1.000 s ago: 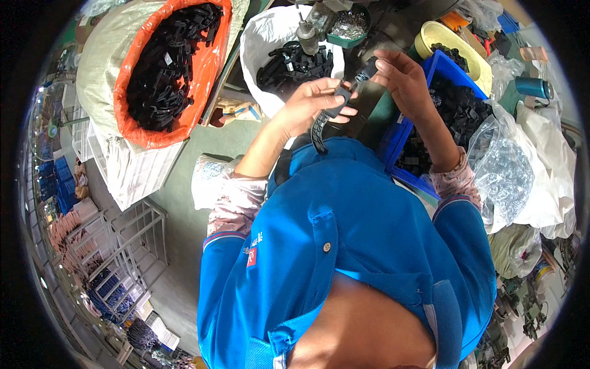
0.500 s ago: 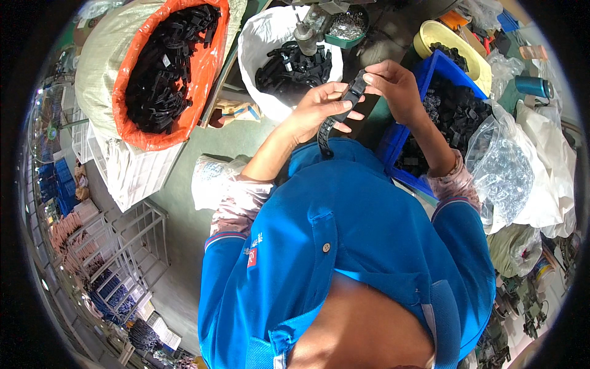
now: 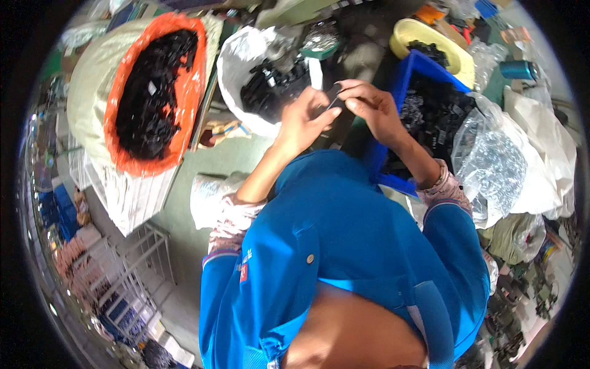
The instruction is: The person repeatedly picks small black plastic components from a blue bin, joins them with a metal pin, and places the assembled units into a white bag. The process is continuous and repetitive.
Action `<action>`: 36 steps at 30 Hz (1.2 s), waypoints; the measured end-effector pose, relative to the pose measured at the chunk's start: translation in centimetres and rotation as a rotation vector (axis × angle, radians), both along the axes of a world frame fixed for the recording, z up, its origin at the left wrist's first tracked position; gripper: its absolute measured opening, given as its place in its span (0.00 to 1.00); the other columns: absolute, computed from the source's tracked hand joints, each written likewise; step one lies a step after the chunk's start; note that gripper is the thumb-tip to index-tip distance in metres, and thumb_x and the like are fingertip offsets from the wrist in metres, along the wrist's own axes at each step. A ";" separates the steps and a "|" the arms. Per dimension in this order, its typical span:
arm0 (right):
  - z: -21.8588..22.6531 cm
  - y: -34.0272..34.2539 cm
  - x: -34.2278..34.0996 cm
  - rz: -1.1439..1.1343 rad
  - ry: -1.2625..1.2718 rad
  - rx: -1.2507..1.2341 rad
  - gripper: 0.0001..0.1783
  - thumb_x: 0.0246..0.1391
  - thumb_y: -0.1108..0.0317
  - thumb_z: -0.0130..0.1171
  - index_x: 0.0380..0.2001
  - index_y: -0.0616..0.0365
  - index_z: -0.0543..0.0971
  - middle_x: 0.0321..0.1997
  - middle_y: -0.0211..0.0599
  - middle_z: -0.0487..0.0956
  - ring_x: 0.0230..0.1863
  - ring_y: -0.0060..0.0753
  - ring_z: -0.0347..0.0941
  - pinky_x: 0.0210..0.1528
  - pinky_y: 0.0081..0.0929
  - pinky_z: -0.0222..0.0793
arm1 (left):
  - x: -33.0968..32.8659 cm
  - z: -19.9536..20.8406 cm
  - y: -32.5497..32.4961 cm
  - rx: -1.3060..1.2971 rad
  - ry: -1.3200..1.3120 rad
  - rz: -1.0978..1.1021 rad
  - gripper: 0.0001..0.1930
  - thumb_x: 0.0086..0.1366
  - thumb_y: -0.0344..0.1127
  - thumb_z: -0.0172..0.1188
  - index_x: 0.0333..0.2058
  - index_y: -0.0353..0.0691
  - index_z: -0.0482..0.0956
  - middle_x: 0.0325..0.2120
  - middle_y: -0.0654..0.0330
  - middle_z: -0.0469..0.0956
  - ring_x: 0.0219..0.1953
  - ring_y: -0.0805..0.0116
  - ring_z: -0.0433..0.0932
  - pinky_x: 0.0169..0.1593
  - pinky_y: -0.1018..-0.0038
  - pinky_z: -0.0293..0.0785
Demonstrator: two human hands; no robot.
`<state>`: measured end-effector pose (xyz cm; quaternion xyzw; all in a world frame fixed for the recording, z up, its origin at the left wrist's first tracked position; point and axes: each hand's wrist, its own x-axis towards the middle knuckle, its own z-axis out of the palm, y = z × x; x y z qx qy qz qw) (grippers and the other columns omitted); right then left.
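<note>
Both hands meet in front of my chest over a black plastic strap [image 3: 334, 96], much of it covered by fingers and blurred. My left hand [image 3: 302, 123] is closed round its lower part, with the thumb along the side. Fingers and thumb of my right hand [image 3: 376, 114] pinch its upper end. Just beyond the left hand stands a white bag-lined bin [image 3: 228, 80] with black plastic parts [image 3: 261, 95] in it. A blue crate [image 3: 393, 132] of black parts [image 3: 439, 117] is beside my right forearm.
A large sack with an orange liner [image 3: 112, 123] holds black parts at the left. A green tray [image 3: 321, 52] of small shiny pieces and a yellow tub [image 3: 399, 34] stand at the back. See-through bags [image 3: 495, 157] lie right of the crate; a white metal rack [image 3: 126, 258] stands lower left.
My hands have closed in around the strap; its curved, toothed tail, visible before below the left hand, is now hidden. The right hand has come lower and left. The whole view has shifted slightly.
</note>
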<state>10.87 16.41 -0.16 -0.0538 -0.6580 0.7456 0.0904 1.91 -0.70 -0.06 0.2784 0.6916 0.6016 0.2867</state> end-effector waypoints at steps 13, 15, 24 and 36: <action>-6.9 33.5 -4.4 -0.480 -0.727 1.181 0.22 0.38 0.54 0.69 0.28 0.62 0.79 0.31 0.54 0.79 0.35 0.51 0.76 0.38 0.42 0.69 | 0.1 1.8 0.4 0.046 -0.227 0.019 0.13 0.61 0.29 0.61 0.21 0.40 0.66 0.18 0.66 0.71 0.19 0.81 0.70 0.24 0.83 0.65; -9.4 34.0 -4.5 -0.341 -0.725 1.221 0.18 0.40 0.56 0.67 0.27 0.61 0.79 0.29 0.51 0.79 0.35 0.49 0.77 0.39 0.38 0.70 | 0.3 1.4 0.2 0.047 -0.193 0.065 0.13 0.61 0.29 0.60 0.22 0.40 0.66 0.18 0.66 0.71 0.20 0.80 0.71 0.24 0.83 0.65; -3.7 30.1 -2.8 -0.387 -0.478 0.271 0.08 0.54 0.71 0.56 0.35 0.63 0.78 0.32 0.35 0.80 0.27 0.23 0.75 0.28 0.22 0.72 | -1.9 0.9 -0.5 0.296 -0.217 0.051 0.10 0.61 0.25 0.58 0.23 0.38 0.67 0.37 0.50 0.78 0.44 0.69 0.76 0.44 0.73 0.77; 4.0 6.6 -2.4 -0.073 -0.106 0.021 0.12 0.56 0.73 0.56 0.44 0.62 0.75 0.43 0.33 0.78 0.40 0.21 0.73 0.45 0.21 0.70 | -6.5 1.1 -1.5 0.187 0.097 -0.057 0.13 0.56 0.27 0.64 0.20 0.37 0.67 0.25 0.61 0.75 0.53 0.62 0.72 0.46 0.74 0.69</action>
